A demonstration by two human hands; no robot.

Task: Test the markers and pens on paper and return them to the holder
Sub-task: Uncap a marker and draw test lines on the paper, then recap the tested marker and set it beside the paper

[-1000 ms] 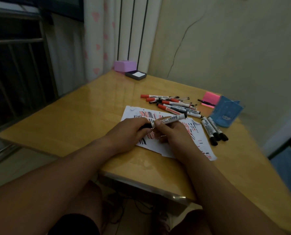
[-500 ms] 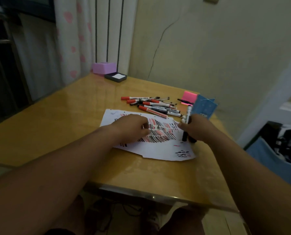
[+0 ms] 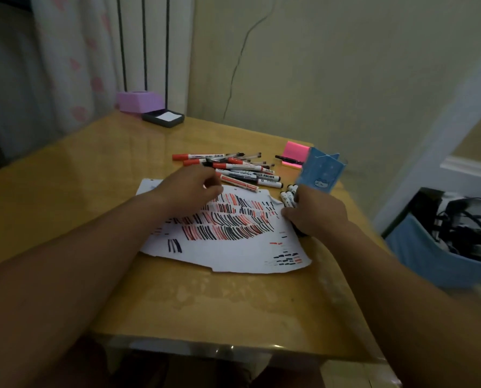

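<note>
The right hand is curled round a small bunch of markers at the right edge of the paper. Their white ends stick out on the far side of the hand. Just beyond them is the blue holder, tilted, with a small cartoon face on its side; what it contains cannot be seen.

The paper lies on the table, covered in rows of red and black strokes. The left hand rests on its far part with fingers curled; whether they hold anything cannot be told. Just beyond it lies a loose pile of markers and pens, some with red caps and some with black.

Left of the holder is a pink sticky pad with a black pen across it. At the far left corner are a purple box and a dark tray holding white paper. Right of the table, a blue bin holds dark cables.
</note>
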